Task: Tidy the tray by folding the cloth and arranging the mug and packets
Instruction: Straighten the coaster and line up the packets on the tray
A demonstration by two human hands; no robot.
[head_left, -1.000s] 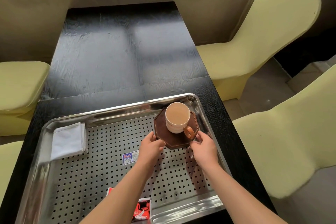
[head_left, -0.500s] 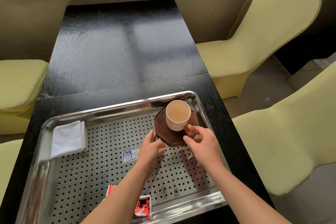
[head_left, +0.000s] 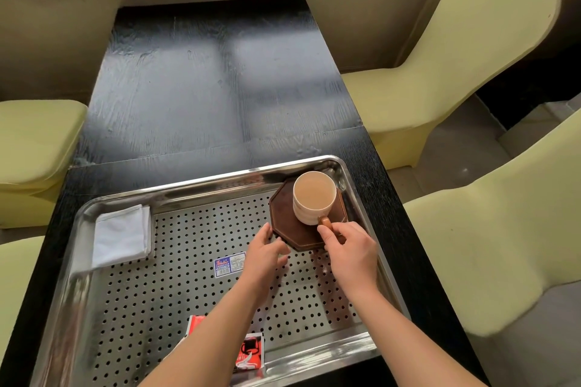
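A cream mug (head_left: 314, 198) with a brown handle stands on a dark brown octagonal coaster (head_left: 289, 226) in the far right corner of a perforated steel tray (head_left: 195, 286). My right hand (head_left: 349, 254) pinches the mug's handle. My left hand (head_left: 265, 253) touches the coaster's near left edge with its fingers apart. A folded white cloth (head_left: 122, 237) lies in the tray's far left corner. A small blue packet (head_left: 229, 264) lies flat mid-tray. A red and white packet (head_left: 250, 355) lies at the near edge, partly hidden under my left forearm.
The tray sits at the near end of a black wooden table (head_left: 213, 88). Pale yellow-green chairs (head_left: 471, 41) flank the table on the right, and chair seats (head_left: 34, 141) stand on the left. A beige wall ledge runs behind.
My right hand has moved from the coaster's near right edge up to the mug's handle and closed on it. My left hand has stayed at the coaster's left edge.
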